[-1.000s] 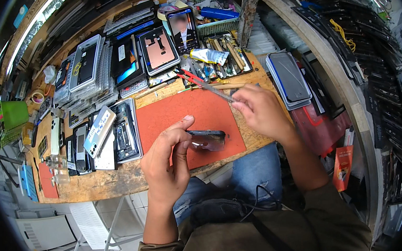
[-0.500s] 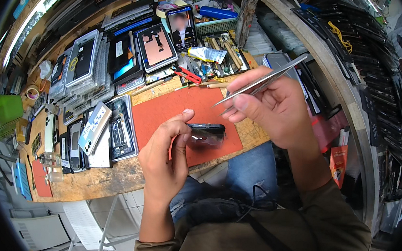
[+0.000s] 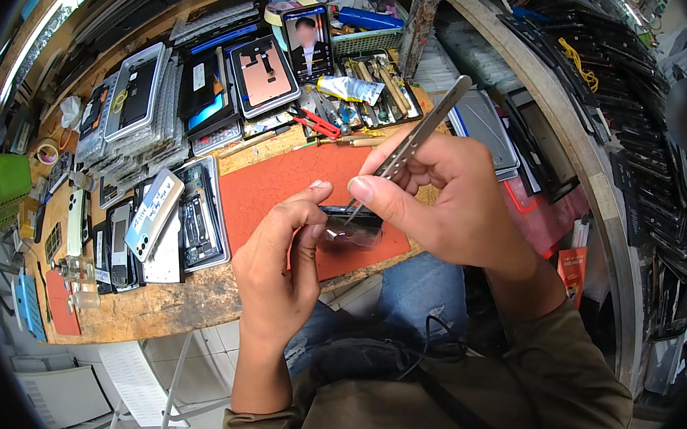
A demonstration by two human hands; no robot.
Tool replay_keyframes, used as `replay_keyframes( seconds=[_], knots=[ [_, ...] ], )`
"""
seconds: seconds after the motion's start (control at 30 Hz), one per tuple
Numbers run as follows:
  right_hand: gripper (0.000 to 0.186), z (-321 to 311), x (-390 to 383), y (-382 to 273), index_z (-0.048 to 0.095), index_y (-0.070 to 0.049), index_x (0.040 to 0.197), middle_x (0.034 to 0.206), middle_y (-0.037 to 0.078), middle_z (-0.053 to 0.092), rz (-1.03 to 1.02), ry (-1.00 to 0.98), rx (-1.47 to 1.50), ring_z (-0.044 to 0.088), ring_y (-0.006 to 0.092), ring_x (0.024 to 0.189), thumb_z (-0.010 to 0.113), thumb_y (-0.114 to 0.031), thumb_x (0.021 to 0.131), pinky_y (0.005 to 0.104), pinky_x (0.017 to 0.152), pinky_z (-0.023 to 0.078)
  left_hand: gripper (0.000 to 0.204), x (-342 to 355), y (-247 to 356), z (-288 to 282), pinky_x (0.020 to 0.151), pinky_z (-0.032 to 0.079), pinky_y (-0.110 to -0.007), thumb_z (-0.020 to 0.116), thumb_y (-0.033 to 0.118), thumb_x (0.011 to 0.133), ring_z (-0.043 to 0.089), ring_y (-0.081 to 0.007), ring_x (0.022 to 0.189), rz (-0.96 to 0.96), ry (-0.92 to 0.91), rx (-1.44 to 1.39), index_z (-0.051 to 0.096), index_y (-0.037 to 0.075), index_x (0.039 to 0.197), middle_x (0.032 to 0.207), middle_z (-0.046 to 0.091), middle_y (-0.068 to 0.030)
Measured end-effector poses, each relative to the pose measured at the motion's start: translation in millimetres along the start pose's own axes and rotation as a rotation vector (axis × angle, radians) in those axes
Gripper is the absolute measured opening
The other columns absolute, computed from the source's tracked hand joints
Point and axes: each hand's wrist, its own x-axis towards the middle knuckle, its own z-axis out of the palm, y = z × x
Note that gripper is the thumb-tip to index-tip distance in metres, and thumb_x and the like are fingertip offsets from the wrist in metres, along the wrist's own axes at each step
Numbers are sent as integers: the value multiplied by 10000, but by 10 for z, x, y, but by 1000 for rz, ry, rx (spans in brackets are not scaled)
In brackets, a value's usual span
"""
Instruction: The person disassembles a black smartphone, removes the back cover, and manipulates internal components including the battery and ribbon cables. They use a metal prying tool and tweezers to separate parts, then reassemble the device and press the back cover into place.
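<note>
My left hand (image 3: 270,258) is closed on the left end of a small dark phone (image 3: 349,232), held tilted above the orange-red mat (image 3: 275,179). A clear, shiny film seems to cover its near side and jut past the lower right corner. Between the thumb and fingers of my right hand (image 3: 453,205) is a pair of metal tweezers (image 3: 426,130). The tweezers slant down to the left, with their tips at the phone's upper edge. Whether the tips touch it cannot be made out. My left fingers hide the phone's left end.
Stacked phone parts in clear trays (image 3: 142,109) stand at the back left. Behind the mat lie red-handled pliers (image 3: 315,123) and a tool tray (image 3: 381,88). A lit phone (image 3: 308,44) stands upright there. A wooden post (image 3: 427,15) rises at the right.
My right hand has turned the tweezers steeper and brought their tips down and left to the phone. My left hand stays nearly in place, still holding the phone.
</note>
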Motion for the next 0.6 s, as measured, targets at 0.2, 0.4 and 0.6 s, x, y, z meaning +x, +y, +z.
replay_keyframes(
  seconds=[0.2, 0.4, 0.6],
  knots=[
    [155, 8, 30, 103, 695, 52, 1085, 902, 67, 754, 26, 20, 63, 697, 63, 798, 770, -61, 1010, 213, 672, 547, 129, -2, 3, -5, 922, 616, -406, 651, -140, 965, 766, -356, 1168, 13, -2, 17, 639, -43, 1049, 1048, 764, -180],
    [165, -3, 51, 138, 700, 50, 1085, 880, 71, 755, 60, 29, 51, 713, 77, 783, 766, -86, 1021, 222, 681, 576, 131, 10, 1, -3, 922, 615, -407, 653, -142, 961, 766, -356, 1166, 29, -3, 34, 639, -43, 1045, 1045, 762, -179],
    [157, 1, 57, 119, 704, 47, 1079, 851, 60, 745, 50, 28, 37, 707, 70, 763, 764, -87, 1024, 217, 670, 570, 119, 12, 10, -10, 912, 614, -402, 649, -135, 967, 768, -352, 1161, 29, -7, 36, 638, -42, 1041, 1037, 761, -177]
  ],
)
